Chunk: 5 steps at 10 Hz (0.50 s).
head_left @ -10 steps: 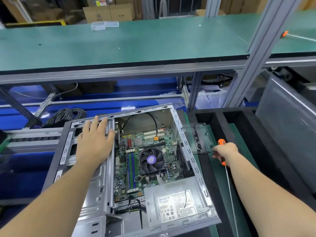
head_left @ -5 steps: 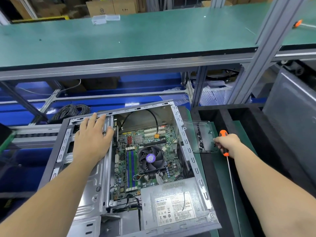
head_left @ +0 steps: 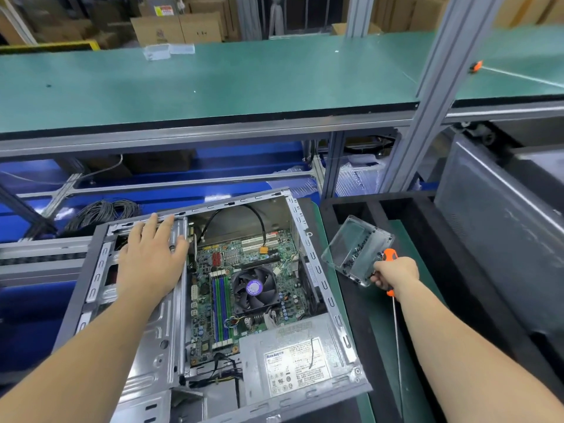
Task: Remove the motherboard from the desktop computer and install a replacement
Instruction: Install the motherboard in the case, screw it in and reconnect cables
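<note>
My left hand [head_left: 149,264]: flat, fingers straight, on the case [head_left: 143,340]. My right hand [head_left: 395,273]: clenched round screwdriver [head_left: 390,261], lifting tilted clear tray [head_left: 355,250].

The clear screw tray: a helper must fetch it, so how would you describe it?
Look right of the open computer case, over the black foam bin. The right hand, also holding an orange-handled screwdriver, lifts a tilted transparent tray holding small dark screws.

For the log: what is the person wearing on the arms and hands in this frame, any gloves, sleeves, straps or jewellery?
Nothing shows on either. The left hand and right hand are bare, with no gloves and no rings in sight. Both forearms are uncovered as far as the picture's lower edge, so no sleeve cuffs show. No watch, wrist strap or band is visible at either wrist.
</note>
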Motion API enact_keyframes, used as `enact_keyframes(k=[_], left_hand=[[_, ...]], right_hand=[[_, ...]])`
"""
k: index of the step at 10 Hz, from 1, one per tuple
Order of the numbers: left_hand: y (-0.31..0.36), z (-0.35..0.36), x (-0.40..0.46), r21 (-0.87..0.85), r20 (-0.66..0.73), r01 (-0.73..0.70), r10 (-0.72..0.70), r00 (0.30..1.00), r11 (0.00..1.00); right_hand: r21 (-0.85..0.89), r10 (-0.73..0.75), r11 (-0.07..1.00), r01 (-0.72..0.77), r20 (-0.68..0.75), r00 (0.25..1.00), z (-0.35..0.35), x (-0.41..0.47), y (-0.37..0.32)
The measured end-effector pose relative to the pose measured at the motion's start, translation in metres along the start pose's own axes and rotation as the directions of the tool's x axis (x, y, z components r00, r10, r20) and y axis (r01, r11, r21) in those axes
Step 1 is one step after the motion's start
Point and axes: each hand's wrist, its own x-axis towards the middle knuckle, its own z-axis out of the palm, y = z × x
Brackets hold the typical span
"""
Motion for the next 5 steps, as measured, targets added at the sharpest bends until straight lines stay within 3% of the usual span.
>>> enact_keyframes(k=[5], left_hand=[[0.0013, -0.0023, -0.0009, -0.012, 0.001, -0.001, 0.001, 1.0, 1.0]], right_hand=[[-0.002, 0.042, 0.999, -0.042, -0.047, 0.998, -0.0106, 0.0077, -0.0007]])
